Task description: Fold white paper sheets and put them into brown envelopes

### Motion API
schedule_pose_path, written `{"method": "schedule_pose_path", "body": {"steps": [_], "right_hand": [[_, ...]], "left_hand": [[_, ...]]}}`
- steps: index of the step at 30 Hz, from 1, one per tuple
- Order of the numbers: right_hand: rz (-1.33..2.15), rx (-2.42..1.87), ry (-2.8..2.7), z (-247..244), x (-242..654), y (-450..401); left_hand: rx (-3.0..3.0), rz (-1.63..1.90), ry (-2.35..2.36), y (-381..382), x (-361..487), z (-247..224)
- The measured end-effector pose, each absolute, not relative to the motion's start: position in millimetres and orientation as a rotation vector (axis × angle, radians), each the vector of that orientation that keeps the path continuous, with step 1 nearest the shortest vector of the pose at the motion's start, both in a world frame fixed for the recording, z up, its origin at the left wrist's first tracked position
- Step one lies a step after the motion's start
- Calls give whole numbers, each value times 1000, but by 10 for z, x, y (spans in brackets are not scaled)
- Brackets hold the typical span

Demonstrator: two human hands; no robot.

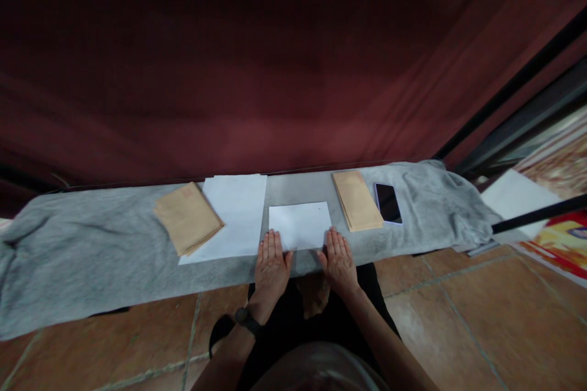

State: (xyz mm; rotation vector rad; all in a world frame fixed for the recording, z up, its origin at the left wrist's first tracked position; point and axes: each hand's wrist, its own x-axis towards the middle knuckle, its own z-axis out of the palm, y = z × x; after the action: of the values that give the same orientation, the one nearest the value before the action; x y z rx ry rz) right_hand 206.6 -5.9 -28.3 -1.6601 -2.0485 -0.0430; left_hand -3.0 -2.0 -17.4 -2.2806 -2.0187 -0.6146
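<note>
A white sheet of paper (299,225), smaller than the sheets beside it, lies flat on the grey cloth in front of me; whether it is folded I cannot tell. My left hand (271,266) rests at its lower left corner, fingers stretched forward and palm down. At the lower right corner lies my right hand (338,263), also flat with its fingers out. Both thumbs point inward along the near edge. To the left, larger white sheets (241,214) lie partly under a stack of brown envelopes (189,220). On the right is another stack of brown envelopes (358,201).
A smartphone (388,203) with a dark screen lies right of the right-hand envelopes. The grey cloth (92,250) covers a long narrow surface against a dark red upright panel (284,85). Black bars (541,214) and colourful printed material (566,238) are at the far right. Below is a tiled floor (440,317).
</note>
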Motion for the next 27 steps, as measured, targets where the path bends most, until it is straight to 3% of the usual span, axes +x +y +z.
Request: {"method": "schedule_pose_path", "body": {"steps": [10, 21, 27], "right_hand": [[-225, -1687, -2072, -351, 2138, -81], [236, -1552, -2052, -98, 1635, 596], [262, -1529, -2144, -84, 1445, 911]], "left_hand": [[-2211, -569, -2000, 83, 39, -140], [-2583, -395, -1796, 679, 382, -186], [-2575, -265, -1823, 856, 331, -204]]}}
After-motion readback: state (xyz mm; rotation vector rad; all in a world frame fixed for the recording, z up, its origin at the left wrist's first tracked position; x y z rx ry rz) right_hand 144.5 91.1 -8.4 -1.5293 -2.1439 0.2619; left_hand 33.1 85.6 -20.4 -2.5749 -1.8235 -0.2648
